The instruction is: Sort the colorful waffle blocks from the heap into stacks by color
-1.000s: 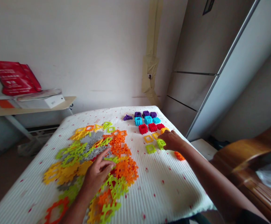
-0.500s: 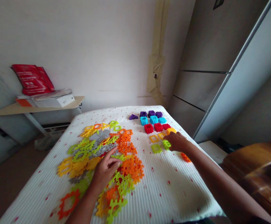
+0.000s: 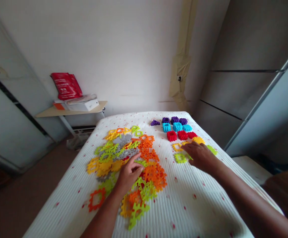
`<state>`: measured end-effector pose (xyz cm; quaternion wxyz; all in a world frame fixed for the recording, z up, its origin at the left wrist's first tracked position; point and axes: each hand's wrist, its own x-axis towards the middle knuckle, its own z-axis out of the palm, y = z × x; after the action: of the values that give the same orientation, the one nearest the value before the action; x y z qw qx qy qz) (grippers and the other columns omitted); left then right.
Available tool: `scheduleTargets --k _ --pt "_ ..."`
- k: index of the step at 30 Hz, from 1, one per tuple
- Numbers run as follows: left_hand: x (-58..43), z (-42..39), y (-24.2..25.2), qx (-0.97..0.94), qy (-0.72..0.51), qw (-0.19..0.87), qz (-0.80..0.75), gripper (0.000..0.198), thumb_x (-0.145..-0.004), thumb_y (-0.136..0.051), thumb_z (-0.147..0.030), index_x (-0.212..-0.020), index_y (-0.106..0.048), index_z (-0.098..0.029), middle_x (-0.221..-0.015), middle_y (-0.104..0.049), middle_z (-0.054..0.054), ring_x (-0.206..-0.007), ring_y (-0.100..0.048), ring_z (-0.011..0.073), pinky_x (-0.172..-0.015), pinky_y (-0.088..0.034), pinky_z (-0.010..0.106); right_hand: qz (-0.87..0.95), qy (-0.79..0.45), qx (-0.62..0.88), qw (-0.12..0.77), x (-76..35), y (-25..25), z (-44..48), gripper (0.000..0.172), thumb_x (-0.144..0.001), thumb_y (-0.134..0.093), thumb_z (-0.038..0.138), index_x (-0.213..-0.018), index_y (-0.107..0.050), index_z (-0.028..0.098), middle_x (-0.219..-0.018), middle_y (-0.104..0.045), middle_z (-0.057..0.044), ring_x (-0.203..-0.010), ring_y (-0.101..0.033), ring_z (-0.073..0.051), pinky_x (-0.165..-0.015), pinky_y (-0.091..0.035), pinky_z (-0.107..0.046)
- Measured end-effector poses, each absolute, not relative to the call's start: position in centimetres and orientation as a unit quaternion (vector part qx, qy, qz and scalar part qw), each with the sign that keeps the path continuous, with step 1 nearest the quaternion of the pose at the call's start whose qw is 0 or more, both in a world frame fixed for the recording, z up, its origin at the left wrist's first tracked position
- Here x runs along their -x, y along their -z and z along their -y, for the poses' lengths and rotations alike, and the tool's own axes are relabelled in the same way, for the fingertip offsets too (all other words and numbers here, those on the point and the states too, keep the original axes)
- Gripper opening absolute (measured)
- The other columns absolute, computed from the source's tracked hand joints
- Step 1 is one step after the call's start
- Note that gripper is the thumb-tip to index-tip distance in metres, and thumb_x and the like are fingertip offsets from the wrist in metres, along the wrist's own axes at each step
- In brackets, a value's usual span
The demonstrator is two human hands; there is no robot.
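My left hand (image 3: 129, 171) hovers at the right side of a spread heap of toothed plastic pieces, index finger stretched out and thumb apart, with nothing visible in it. Grey pieces (image 3: 121, 140) and orange pieces (image 3: 155, 175) lie around it. Palm down, my right hand (image 3: 202, 157) reaches over the smaller rows with its fingers extended; its underside is hidden. A square lime-green frame (image 3: 180, 158) lies left of its fingers, and another green piece (image 3: 212, 150) shows beyond the knuckles. The yellow frame (image 3: 176, 147) and yellow stack (image 3: 198, 140) are just behind.
Red stacks (image 3: 171, 136), light blue stacks (image 3: 166, 127) and purple stacks (image 3: 174, 120) stand in rows toward the far right. The padded white cover (image 3: 168, 211) has red spots. A side table (image 3: 47, 112) with boxes and a red bag (image 3: 66, 86) is beyond, left.
The view has turned left, so everything sits farther right in the picture. My right hand now covers more of the green pieces; a green piece shows beyond it. My left hand keeps its pose.
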<state>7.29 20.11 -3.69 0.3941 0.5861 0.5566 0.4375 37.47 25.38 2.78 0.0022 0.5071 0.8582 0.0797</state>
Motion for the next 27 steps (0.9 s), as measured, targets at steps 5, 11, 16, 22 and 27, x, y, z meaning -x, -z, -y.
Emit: scheduleTargets --k 5,11,16,22,27 --pt "-7.1 -20.4 4.5 -0.599 -0.442 0.368 -0.557 0.046 -0.072 -0.057 -0.023 -0.117 -0.057 -0.016 -0.075 -0.07 0.002 -0.064 -0.061 0.0127 -0.061 -0.046 0.022 -0.912 -0.028 -0.409 -0.027 -33.5 -0.8 -23.7 0.026 -0.077 -0.053 0.014 -0.101 -0.062 0.019 -0.097 -0.067 -0.007 -0.091 -0.059 -0.02 -0.078 -0.041 -0.031" --pt "-5.3 -20.2 3.9 -0.495 -0.613 0.219 -0.575 0.026 -0.075 -0.057 -0.03 -0.094 -0.066 -0.016 -0.075 -0.069 0.004 -0.065 -0.062 0.0143 -0.063 -0.049 0.025 -0.912 -0.014 -0.405 -0.055 -31.3 3.4 -23.9 0.019 -0.085 -0.043 0.013 -0.077 -0.06 0.017 -0.078 -0.062 -0.004 -0.067 -0.058 -0.012 -0.059 -0.036 -0.024" --pt "-2.0 -20.2 2.6 -0.365 -0.725 0.109 -0.574 0.025 -0.075 -0.057 -0.031 -0.092 -0.065 -0.015 -0.071 -0.067 0.002 -0.06 -0.059 0.0116 -0.061 -0.048 0.024 -0.911 -0.027 -0.389 -0.135 -31.2 5.2 -24.2 0.026 -0.09 -0.037 0.017 -0.072 -0.056 0.016 -0.072 -0.057 -0.003 -0.063 -0.053 -0.011 -0.057 -0.032 -0.024" --pt "0.2 -20.4 2.6 -0.319 -0.753 0.063 -0.572 0.021 -0.073 -0.056 -0.027 -0.088 -0.065 -0.014 -0.068 -0.065 0.001 -0.058 -0.058 0.0115 -0.06 -0.048 0.025 -0.906 -0.029 -0.389 -0.166 -31.0 6.0 -24.4 0.031 -0.093 -0.034 0.02 -0.071 -0.056 0.016 -0.07 -0.055 -0.003 -0.06 -0.05 -0.011 -0.055 -0.03 -0.023" --pt "-0.2 -20.4 3.0 -0.371 -0.699 0.048 -0.609 0.022 -0.076 -0.054 -0.029 -0.089 -0.065 -0.015 -0.071 -0.067 0.002 -0.064 -0.061 0.014 -0.064 -0.049 0.026 -0.898 -0.015 -0.399 -0.186 -30.8 6.0 -24.3 0.033 -0.094 -0.033 0.026 -0.07 -0.055 0.016 -0.071 -0.055 -0.003 -0.06 -0.05 -0.01 -0.056 -0.031 -0.022"
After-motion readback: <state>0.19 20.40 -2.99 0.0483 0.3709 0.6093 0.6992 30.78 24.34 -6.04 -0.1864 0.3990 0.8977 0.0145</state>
